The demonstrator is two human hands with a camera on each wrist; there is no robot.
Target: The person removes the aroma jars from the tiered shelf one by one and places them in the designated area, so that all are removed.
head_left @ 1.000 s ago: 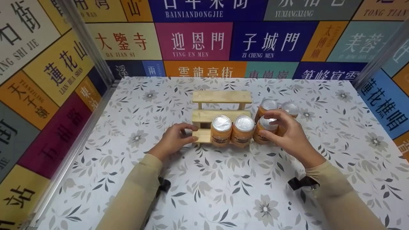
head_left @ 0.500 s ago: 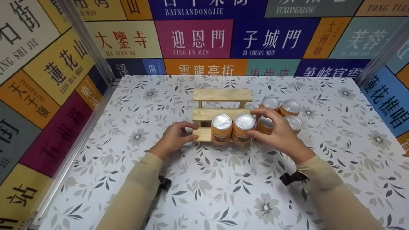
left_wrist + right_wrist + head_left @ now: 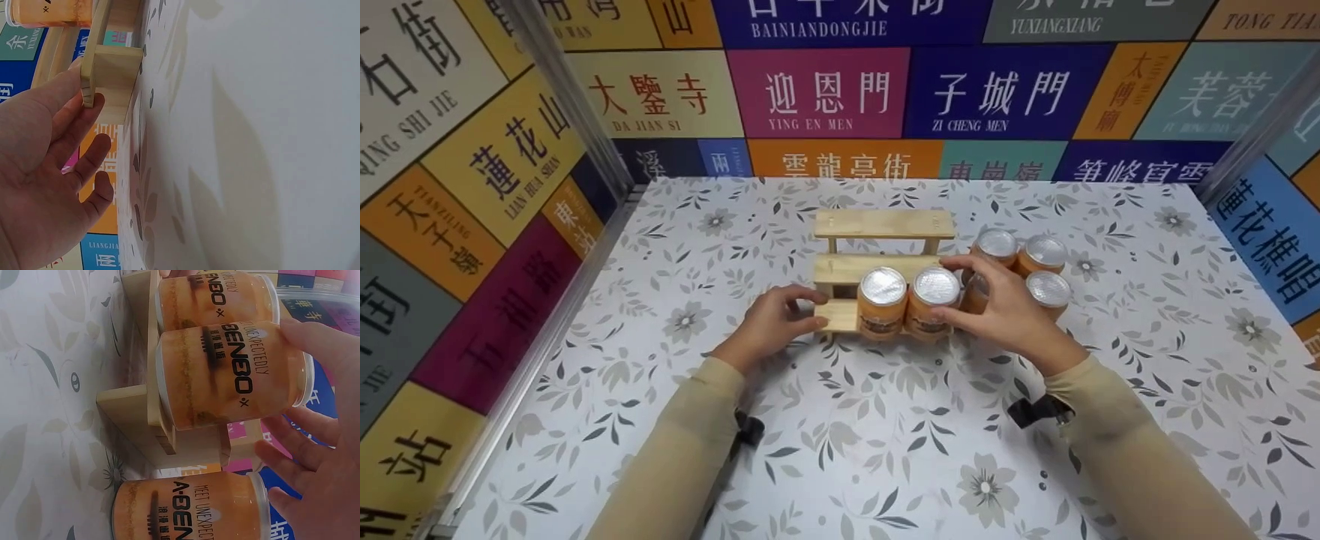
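A small stepped wooden rack stands on the table. Two clear cans with orange contents and silver lids, a left can and a right can, stand side by side on its lowest step. My left hand pinches the left end of this step between thumb and fingers. My right hand holds the right can, thumb on its near side by the lid and index finger behind it. The step's bare part lies between my left hand and the left can.
To the right of the rack several more cans stand on the table in a close group, among them a back can and a front can. My right hand partly hides one. Lettered panels wall the table's back and sides.
My right hand has moved left from a can in the table group to the right can on the step. My left hand has kept its place on the rack.
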